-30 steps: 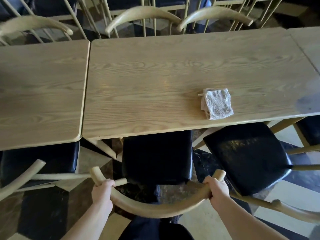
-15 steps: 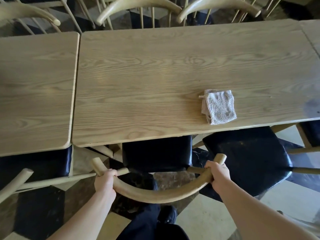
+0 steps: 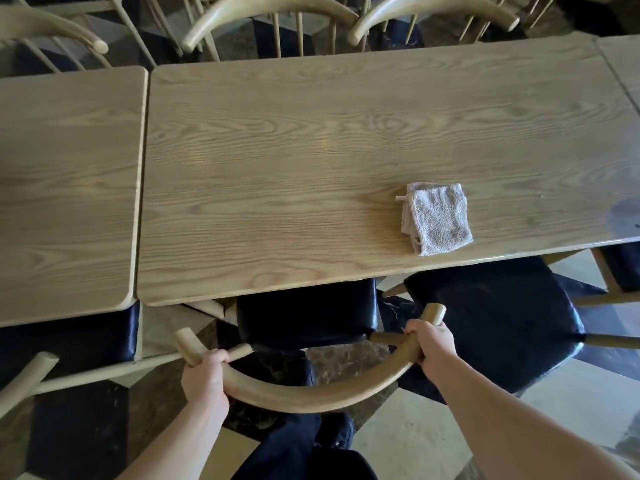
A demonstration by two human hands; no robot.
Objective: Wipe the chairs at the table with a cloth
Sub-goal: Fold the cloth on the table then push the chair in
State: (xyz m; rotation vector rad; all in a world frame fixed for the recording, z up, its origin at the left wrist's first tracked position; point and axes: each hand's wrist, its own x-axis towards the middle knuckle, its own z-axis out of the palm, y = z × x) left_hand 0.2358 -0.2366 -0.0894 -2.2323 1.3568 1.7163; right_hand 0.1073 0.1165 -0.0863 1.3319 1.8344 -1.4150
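Observation:
A chair with a curved pale wooden backrest (image 3: 311, 398) and a black padded seat (image 3: 304, 315) stands in front of me, its seat partly under the wooden table (image 3: 311, 174). My left hand (image 3: 204, 379) grips the left end of the backrest. My right hand (image 3: 431, 346) grips the right end. A folded grey cloth (image 3: 434, 218) lies on the table near its front edge, to the right, with neither hand touching it.
A second black-seated chair (image 3: 495, 323) stands at an angle to the right, pulled away from the table. Another chair (image 3: 65, 344) sits at the left under a neighbouring table (image 3: 65, 188). Several chair backs (image 3: 270, 8) line the far side. My dark-trousered legs (image 3: 304, 448) are below.
The chair has slid forward, its seat going further under the table. Both hands kept their grip on the backrest and moved forward with it.

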